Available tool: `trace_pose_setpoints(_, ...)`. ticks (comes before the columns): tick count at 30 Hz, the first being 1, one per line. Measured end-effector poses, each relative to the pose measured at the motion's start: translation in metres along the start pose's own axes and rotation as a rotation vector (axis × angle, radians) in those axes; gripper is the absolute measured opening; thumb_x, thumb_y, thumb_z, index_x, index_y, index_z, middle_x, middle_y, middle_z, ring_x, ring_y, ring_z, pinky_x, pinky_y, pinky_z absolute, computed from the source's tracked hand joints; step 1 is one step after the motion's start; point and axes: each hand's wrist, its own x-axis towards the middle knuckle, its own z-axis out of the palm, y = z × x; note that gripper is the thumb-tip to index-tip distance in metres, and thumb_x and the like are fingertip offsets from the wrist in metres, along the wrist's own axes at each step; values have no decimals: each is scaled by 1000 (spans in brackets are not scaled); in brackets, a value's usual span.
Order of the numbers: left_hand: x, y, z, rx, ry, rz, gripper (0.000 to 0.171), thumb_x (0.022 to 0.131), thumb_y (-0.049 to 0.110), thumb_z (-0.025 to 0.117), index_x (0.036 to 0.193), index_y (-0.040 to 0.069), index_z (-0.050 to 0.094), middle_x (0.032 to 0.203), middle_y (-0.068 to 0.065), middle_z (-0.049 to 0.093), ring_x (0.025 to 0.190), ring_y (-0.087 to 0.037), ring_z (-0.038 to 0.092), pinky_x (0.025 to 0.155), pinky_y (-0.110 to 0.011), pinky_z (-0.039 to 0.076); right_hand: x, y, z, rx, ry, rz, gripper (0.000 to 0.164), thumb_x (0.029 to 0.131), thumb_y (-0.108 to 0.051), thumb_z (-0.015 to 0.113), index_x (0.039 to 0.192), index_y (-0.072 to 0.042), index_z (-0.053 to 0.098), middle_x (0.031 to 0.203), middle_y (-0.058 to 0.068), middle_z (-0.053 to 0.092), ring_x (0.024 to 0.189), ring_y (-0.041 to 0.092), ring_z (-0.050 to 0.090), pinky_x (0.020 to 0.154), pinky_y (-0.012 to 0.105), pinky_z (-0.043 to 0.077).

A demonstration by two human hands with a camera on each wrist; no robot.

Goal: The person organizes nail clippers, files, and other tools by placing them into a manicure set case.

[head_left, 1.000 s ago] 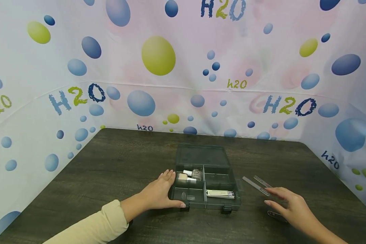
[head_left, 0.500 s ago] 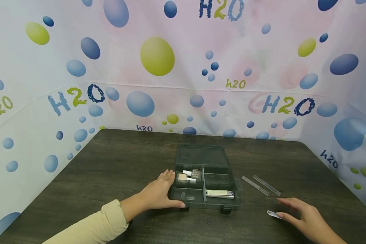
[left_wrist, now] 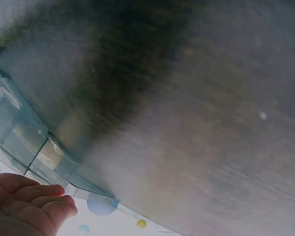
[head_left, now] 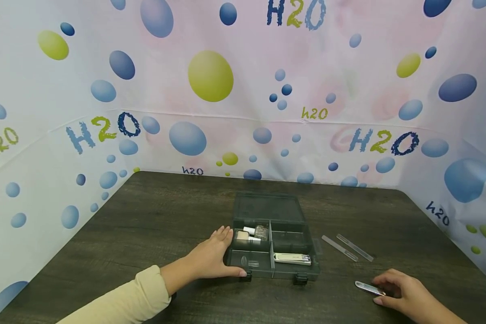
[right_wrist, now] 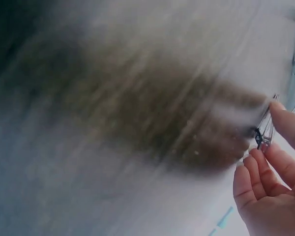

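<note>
A dark see-through divided box lies on the table with its lid folded back. My left hand rests against its left side, fingers straight and thumb along the front edge. Two nail polish bottles with white caps fill the back left compartment; small clear pieces lie front left. A cream nail clipper is in the front right compartment. To the right of the box, my right hand pinches a small silver nail clipper by its near end, close over the table. In the right wrist view, thumb and fingertips meet the clipper.
Two slim clear sticks lie side by side on the dark wooden table, right of the box. The back right compartment holds nothing visible. A bubble-printed sheet stands behind and along both sides.
My right hand has drawn back from beside the clear sticks toward the near right, and its fingers now pinch the silver nail clipper. The left hand has stayed at the box.
</note>
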Motion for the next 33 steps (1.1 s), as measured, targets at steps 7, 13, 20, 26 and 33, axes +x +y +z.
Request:
trace_pose_setpoints(7, 0, -1, 1, 10, 8, 6, 104, 74, 64, 64, 142, -7, 30, 148, -26, 28, 138, -39, 26, 107, -51, 34, 1, 0, 2, 16, -3, 18, 20, 83, -20, 68, 90, -2, 61, 78, -15, 52, 64, -8, 45, 53, 22, 43)
trace_pose_setpoints(13, 0, -1, 2, 16, 8, 8, 104, 74, 64, 64, 141, -7, 30, 148, -26, 28, 138, -39, 26, 108, -49, 32, 2, -1, 5, -8, 30, 12, 16, 84, -19, 68, 86, -5, 60, 75, -17, 50, 62, -7, 43, 51, 21, 40)
trace_pose_setpoints(20, 1, 0, 2, 29, 14, 5, 103, 74, 64, 64, 141, -7, 31, 148, -25, 29, 138, -38, 27, 106, -50, 35, 4, -4, 2, -32, 62, -7, 12, 83, -16, 68, 82, -6, 61, 71, -17, 53, 60, -8, 42, 49, 21, 38)
trace_pose_setpoints(26, 2, 0, 3, 30, 16, 4, 103, 74, 64, 64, 142, -6, 31, 148, -25, 28, 138, -39, 27, 105, -50, 36, 7, -8, 1, -40, 81, -15, 9, 84, -15, 67, 82, -7, 62, 69, -16, 53, 57, -7, 40, 47, 20, 37)
trace_pose_setpoints(33, 2, -2, 5, 32, 21, 11, 103, 74, 65, 63, 142, -7, 31, 148, -26, 28, 138, -39, 27, 106, -50, 35, 13, -17, -4, -56, 130, 9, 9, 85, -15, 66, 84, -7, 63, 70, -16, 54, 58, -7, 42, 48, 20, 39)
